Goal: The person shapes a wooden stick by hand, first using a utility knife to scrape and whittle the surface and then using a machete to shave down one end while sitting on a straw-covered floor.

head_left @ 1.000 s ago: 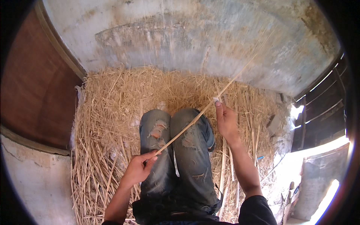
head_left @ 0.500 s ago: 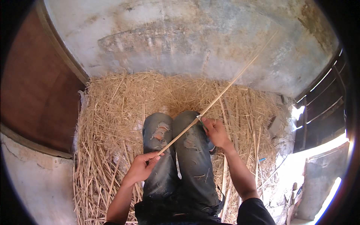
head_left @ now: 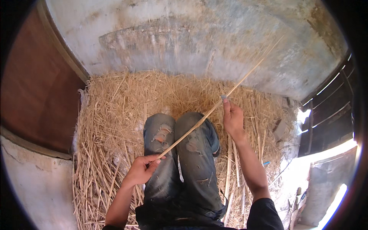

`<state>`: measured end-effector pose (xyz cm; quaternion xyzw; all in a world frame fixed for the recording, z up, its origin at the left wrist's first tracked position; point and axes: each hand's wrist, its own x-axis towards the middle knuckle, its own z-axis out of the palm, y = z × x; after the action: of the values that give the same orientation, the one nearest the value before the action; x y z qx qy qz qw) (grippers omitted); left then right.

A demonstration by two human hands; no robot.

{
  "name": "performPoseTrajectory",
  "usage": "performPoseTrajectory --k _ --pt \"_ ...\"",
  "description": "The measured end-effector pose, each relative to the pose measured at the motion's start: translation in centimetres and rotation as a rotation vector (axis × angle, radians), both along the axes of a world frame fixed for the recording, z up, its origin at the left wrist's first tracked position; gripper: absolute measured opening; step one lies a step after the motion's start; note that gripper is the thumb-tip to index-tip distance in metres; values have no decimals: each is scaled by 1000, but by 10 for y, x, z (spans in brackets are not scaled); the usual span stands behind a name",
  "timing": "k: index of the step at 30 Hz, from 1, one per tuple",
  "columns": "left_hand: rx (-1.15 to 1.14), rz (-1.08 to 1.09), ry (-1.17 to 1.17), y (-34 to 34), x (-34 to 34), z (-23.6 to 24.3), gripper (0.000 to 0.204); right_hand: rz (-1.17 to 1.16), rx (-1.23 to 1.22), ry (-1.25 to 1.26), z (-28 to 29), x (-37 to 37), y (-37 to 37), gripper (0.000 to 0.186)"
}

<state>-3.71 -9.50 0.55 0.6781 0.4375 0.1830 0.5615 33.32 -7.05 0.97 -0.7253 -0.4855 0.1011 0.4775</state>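
Note:
I sit on a pile of straw with my legs in torn blue jeans stretched out. A long thin pale straw stalk runs diagonally from lower left to upper right. My left hand pinches its lower end above my left thigh. My right hand is raised beside my right knee, with the fingertips touching the stalk further up. The stalk's free tip reaches up in front of the wall.
A weathered grey plaster wall stands behind the straw. A brown panel lies to the left, and a dark slatted wooden door to the right with bright light beneath. Thicker stalks lie beside my right leg.
My right hand dropped toward my knee half a second ago and has risen again along the stalk. The left hand has stayed at the lower end.

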Motion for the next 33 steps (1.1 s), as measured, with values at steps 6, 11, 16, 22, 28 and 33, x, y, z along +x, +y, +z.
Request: performPoseTrajectory --k 6,11,16,22,28,33 --pt "-31 -25 -15 3 3 8 22 34 -4 49 -9 12 0 57" --pt "16 -27 -3 4 3 6 22 94 -76 363 -8 14 -4 59" --pt "-95 -13 2 5 0 7 22 320 -212 669 17 23 -14 56" --pt "-80 -18 -17 5 3 7 23 146 -103 617 9 30 -13 54" --pt "-48 24 52 0 5 12 21 72 -6 34 12 8 -13 48" --pt "-69 11 8 2 6 8 21 88 -101 137 -1 -6 -24 43"
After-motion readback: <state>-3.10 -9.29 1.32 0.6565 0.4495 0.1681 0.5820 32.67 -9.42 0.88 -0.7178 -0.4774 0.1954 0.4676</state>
